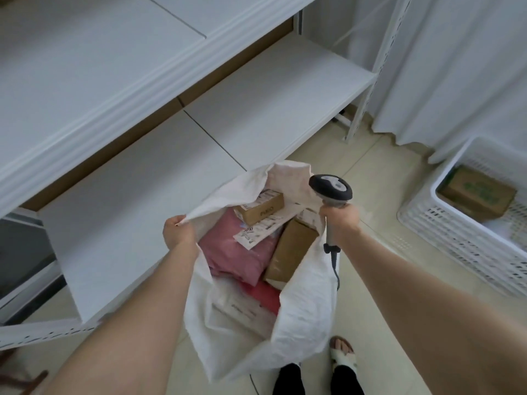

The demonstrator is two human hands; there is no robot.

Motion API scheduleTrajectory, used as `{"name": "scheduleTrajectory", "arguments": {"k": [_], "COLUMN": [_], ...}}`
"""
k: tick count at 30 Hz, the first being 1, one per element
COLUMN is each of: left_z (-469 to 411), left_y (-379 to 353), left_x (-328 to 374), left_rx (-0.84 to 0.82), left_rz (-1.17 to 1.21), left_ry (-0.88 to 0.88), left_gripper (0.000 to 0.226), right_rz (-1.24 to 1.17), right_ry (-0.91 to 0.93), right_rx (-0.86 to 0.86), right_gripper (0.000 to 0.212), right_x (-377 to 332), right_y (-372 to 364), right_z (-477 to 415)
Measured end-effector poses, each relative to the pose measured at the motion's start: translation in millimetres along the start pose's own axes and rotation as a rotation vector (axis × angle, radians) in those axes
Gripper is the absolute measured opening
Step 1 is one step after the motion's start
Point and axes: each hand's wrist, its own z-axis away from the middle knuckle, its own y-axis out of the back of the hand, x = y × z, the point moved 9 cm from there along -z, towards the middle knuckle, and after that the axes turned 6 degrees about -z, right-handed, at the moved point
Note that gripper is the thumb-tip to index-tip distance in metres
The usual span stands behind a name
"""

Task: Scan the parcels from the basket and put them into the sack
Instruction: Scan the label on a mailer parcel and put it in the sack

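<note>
A white woven sack [302,315] stands open on the floor in front of me. My left hand [179,231] pinches its left rim and holds the mouth wide. My right hand [340,220] grips the handle of a grey barcode scanner [330,187] at the sack's right rim, its cable hanging down. Inside the sack lie a small brown box [261,209], a larger brown box [291,249], a pink mailer [236,252] and a labelled white packet [265,228]. At the right stands a white slatted basket [462,240] holding a brown box with green print [477,193].
White metal shelving [159,89] runs along the left and back, its lowest shelf close to the sack. A white curtain [456,67] hangs at the back right. My feet [342,357] stand on the tiled floor just below the sack.
</note>
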Motion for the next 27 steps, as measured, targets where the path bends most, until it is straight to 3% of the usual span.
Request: {"name": "scheduleTrajectory", "arguments": {"k": [5, 7, 11, 13, 16, 21, 24, 27], "left_z": [22, 40, 95, 118, 144, 175, 178, 172], "left_y": [12, 11, 2, -3, -4, -5, -10, -23], "left_x": [-66, -96, -149, -165, -189, -210, -197, -170], "left_rx": [-0.091, -0.169, -0.250, -0.274, -0.302, -0.344, -0.371, -0.485], "left_rz": [-0.341, -0.399, -0.317, -0.338, -0.373, -0.220, -0.197, -0.224], "left_ry": [0.186, 0.302, 0.512, 0.545, 0.614, 0.693, 0.692, 0.576], "left_gripper": [0.080, 0.090, 0.093, 0.093, 0.091, 0.059, 0.056, 0.049], "right_rz": [0.023, 0.073, 0.323, 0.436, 0.410, 0.442, 0.298, 0.069], "right_ry": [-0.003, 0.008, -0.070, -0.167, -0.302, -0.253, -0.211, -0.136], "right_rx": [-0.054, -0.090, -0.197, -0.227, -0.303, -0.298, -0.227, -0.296], "right_gripper": [0.022, 0.025, 0.009, 0.013, 0.016, 0.013, 0.015, 0.010], "right_x": [9, 13, 38, 63, 109, 131, 111, 73], "right_y": [7, 13, 24, 31, 35, 22, 17, 2], "right_z": [16, 22, 32, 37, 46, 48, 43, 47]}}
